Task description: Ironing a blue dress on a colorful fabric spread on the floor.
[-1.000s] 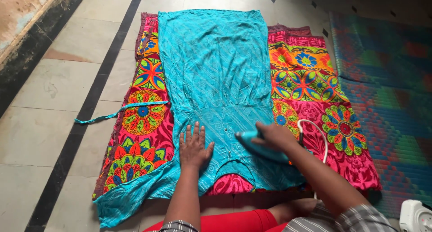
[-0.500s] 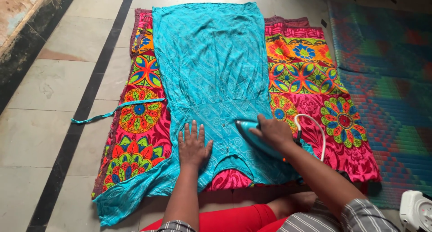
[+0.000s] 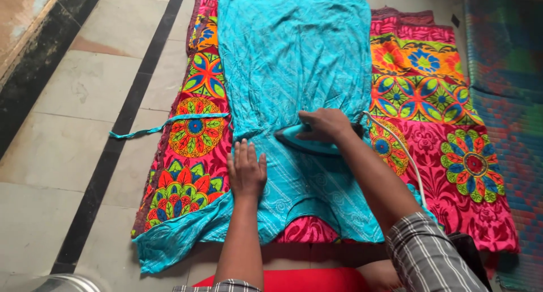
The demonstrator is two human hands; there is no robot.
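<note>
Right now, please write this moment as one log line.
left hand: flat on blue dress | right hand: holds iron on dress | under: flowered cloth

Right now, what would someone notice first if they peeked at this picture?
Probably the big turquoise dress spread flat in the middle, over a bright pink flowered cloth on the tiled floor. The right hand grips a turquoise iron on it; the left hand presses the fabric.

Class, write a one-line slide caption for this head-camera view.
Right hand presses a teal iron on a turquoise dress while the left hand lies flat on it.
</note>
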